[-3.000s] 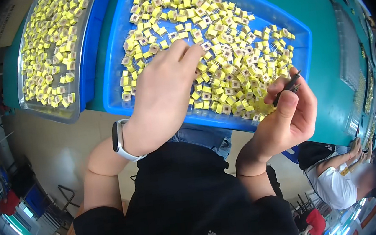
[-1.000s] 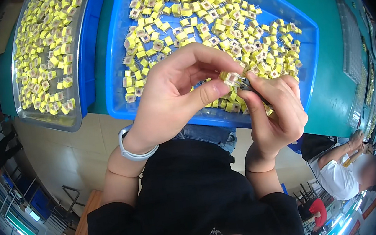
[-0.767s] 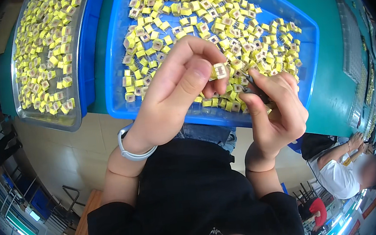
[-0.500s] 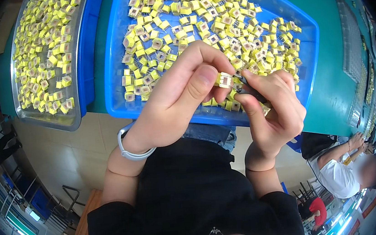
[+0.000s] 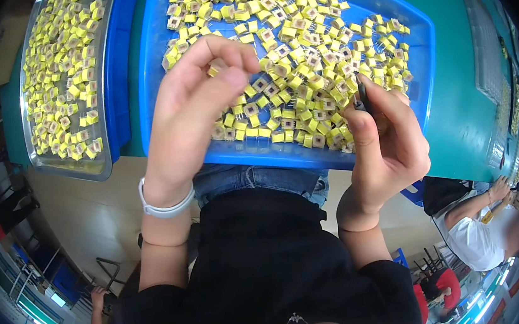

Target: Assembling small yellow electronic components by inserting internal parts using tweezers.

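Note:
My left hand (image 5: 187, 103), with a pale band at the wrist, hovers over the left part of a blue tray (image 5: 146, 98). Its fingers and thumb curl towards each other; a bit of yellow shows inside the curl, but whether it is held or lies in the tray behind cannot be told. My right hand (image 5: 390, 142) is closed round a small dark hand tool (image 5: 363, 95) above the tray's right part. Mostly hidden by the fingers, the tool points away from me. Below both hands lie many small yellow-wrapped coil components (image 5: 281, 68) with metal pins.
To the left, a shallow metal tray (image 5: 106, 159) full of similar yellow components rests on a blue bin (image 5: 117, 82). Both stand on a green tabletop (image 5: 455, 72). At the lower right, a person in a white shirt (image 5: 474, 244) sits with hands at the table.
My hands have parted. The left one has moved left and away from the tool, and the component between its fingertips is no longer plainly seen. The right hand has shifted slightly right, still gripping the tool.

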The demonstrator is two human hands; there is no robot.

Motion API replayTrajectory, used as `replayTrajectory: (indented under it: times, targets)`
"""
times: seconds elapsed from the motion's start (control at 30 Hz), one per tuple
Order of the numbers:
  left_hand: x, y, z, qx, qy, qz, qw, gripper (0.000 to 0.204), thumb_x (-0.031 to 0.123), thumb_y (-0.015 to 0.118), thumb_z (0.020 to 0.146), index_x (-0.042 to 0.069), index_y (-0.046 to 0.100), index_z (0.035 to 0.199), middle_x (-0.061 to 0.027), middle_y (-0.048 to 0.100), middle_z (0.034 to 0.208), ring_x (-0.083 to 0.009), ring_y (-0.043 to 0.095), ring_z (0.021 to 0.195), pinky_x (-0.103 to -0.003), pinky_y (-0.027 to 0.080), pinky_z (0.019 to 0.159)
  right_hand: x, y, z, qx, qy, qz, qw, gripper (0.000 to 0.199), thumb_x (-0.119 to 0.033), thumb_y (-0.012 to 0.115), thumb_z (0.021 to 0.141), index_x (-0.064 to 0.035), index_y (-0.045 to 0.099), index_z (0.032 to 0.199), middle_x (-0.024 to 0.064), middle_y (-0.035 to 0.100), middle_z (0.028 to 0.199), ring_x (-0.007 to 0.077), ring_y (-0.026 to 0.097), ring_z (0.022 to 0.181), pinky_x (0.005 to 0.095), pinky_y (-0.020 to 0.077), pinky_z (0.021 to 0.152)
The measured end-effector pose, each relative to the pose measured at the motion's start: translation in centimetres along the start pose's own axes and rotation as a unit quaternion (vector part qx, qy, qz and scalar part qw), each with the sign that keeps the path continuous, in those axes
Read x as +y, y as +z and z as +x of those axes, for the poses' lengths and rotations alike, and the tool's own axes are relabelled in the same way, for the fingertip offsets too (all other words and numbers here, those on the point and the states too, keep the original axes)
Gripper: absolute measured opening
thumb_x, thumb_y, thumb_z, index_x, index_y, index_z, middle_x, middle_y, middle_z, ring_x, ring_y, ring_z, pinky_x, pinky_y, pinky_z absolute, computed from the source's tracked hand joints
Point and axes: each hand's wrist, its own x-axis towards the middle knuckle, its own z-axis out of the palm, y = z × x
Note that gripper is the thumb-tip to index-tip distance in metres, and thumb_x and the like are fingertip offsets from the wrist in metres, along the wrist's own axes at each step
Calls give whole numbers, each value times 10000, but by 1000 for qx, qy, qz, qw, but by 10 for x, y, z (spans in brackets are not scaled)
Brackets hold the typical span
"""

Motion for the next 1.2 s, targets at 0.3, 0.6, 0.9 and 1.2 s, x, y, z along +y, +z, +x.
replayTrajectory:
  times: [0.3,0.6,0.9,1.2]
  targets:
    - [-12,33,14,-16,133,624,770,246,52,723,807,71,647,1040,-64,588,1014,-276,534,994,-383,451,876,3,-1,0,10,-28,20,999,333,-61,828,728,49,715,1021,92,717,789,181,661,681,288,454,721]
    - [-6,36,9,-71,114,631,764,246,3,687,799,59,587,1015,-83,569,988,-277,554,925,-364,467,813,2,-1,0,5,-28,18,999,338,-66,829,726,39,716,1026,80,712,773,168,660,667,287,448,711]
    - [-1,15,-8,-106,-158,-87,978,252,129,676,928,55,592,1154,-37,548,1091,-84,501,916,-236,429,770,-4,-1,3,-32,-38,-31,998,326,-62,816,741,43,712,1032,82,698,747,174,642,649,288,434,708]
    - [-16,12,-7,-63,-70,-113,989,418,221,884,727,81,627,1026,-69,633,1083,-110,558,988,-251,428,845,-8,5,4,-102,-96,-40,989,321,-105,810,741,78,704,981,104,669,709,199,597,627,351,409,766]
